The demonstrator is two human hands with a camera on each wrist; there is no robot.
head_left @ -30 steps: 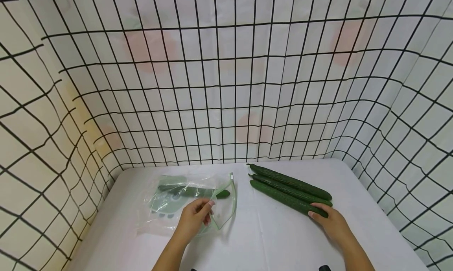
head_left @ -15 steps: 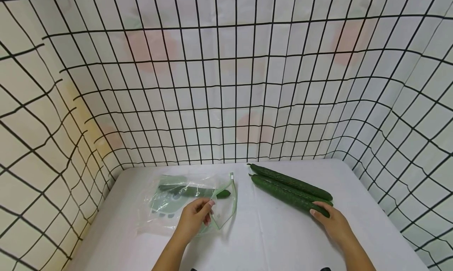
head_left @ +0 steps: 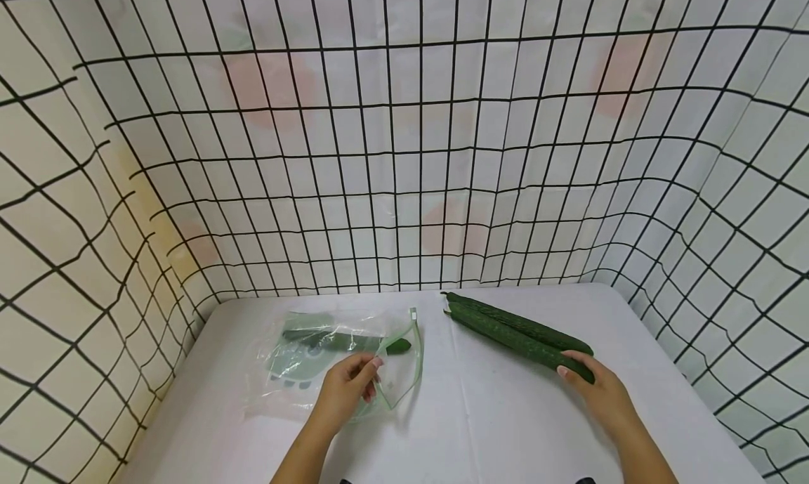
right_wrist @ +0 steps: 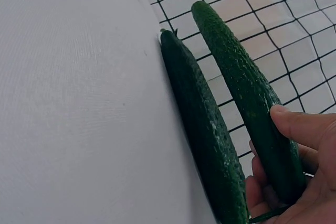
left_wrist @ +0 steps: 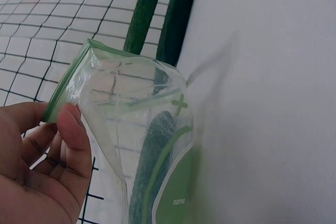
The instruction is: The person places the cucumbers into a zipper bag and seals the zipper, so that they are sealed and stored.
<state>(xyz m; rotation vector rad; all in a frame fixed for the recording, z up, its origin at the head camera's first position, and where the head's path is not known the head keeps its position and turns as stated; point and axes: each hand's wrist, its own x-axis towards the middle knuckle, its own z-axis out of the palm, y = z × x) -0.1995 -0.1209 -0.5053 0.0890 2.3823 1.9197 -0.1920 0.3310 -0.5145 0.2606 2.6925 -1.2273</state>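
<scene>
Left grip (head_left: 349, 384) pinches a green-edged clear bag (head_left: 293, 364) (1 cucumber (head_left: 354, 342) inside); right grip (head_left: 603, 394) curls around a knobbly cucumber (right_wrist: 249, 90).

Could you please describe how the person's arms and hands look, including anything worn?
The left hand and right hand are bare, with no gloves or rings visible. No sleeves show on the left forearm or right forearm. Small black pieces at the bottom edge are unidentifiable.

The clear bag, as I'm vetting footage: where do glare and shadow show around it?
Head view: white glints across the clear bag, faint shadow by its mouth; left wrist view: pale glare beside the green strip, soft grey shadow on the white tabletop; right wrist view: too little bag shows to tell.
</scene>
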